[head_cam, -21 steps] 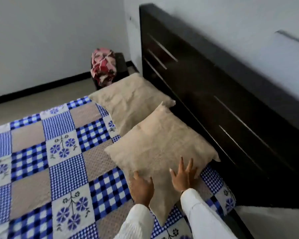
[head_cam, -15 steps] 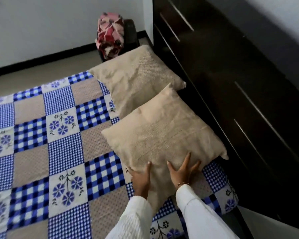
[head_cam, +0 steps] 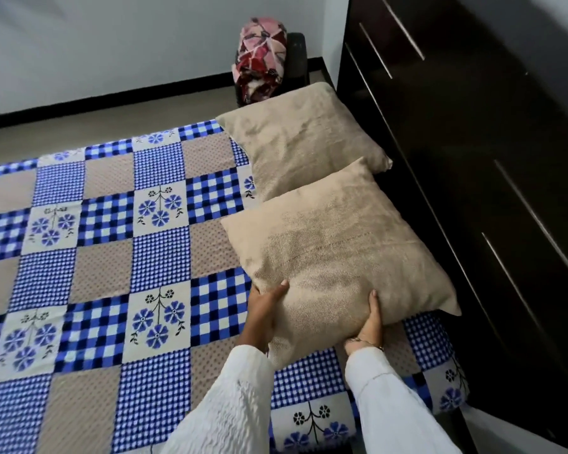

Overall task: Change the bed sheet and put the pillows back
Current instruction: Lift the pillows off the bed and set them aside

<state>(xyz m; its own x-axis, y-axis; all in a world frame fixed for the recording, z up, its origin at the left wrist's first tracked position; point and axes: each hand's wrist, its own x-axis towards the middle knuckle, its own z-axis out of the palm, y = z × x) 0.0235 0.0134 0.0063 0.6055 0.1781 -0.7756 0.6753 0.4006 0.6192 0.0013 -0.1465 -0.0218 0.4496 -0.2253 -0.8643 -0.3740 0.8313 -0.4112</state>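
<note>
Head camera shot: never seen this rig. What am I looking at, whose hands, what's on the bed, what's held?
There is no robot. A person wears one wide-angle camera on the head, looking down at their own arms in white sleeves. A blue-and-beige checked patchwork bed sheet with flower squares covers the bed. Two beige woven square pillows lie by the dark wooden headboard: the far pillow lies flat, and the near pillow overlaps its edge. The left hand and right hand grip the near pillow's front edge. A red patterned bundle sits beyond the bed.

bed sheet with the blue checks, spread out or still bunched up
Spread out: the bed sheet lies flat across the mattress, its squares unwrinkled, running under both pillows.
</note>
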